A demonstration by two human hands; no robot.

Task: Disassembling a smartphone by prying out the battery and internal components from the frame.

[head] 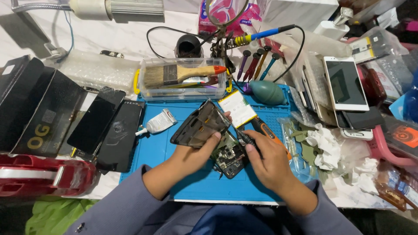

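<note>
Both of my hands are busy over the middle of the blue work mat [174, 174]. With my left hand [191, 152] I grip a dark phone back cover [199, 125], thumb across its lower edge, holding it tilted up off the mat. Under it lies the opened phone body [228, 154], its circuit board showing, resting flat on the mat near the front edge. Its white battery [237, 109] points toward the mat's back edge. My right hand [272, 163] is closed around an orange-and-black screwdriver [265, 130], with the dark tip end down at the phone body between my two hands.

At the mat's back edge stands a clear plastic box [183, 89] with a wooden paintbrush [183, 73] lying across its top. Just to the right of it sits a teal rubber air blower [267, 92]. A small white glue tube [157, 123] lies toward the mat's left edge. Off that edge, on the table, two dark phone screens [106, 128] lie side by side. Beyond the right edge, a white phone [346, 82] lies face up, and crumpled white tissues [324, 146] lie near it.
</note>
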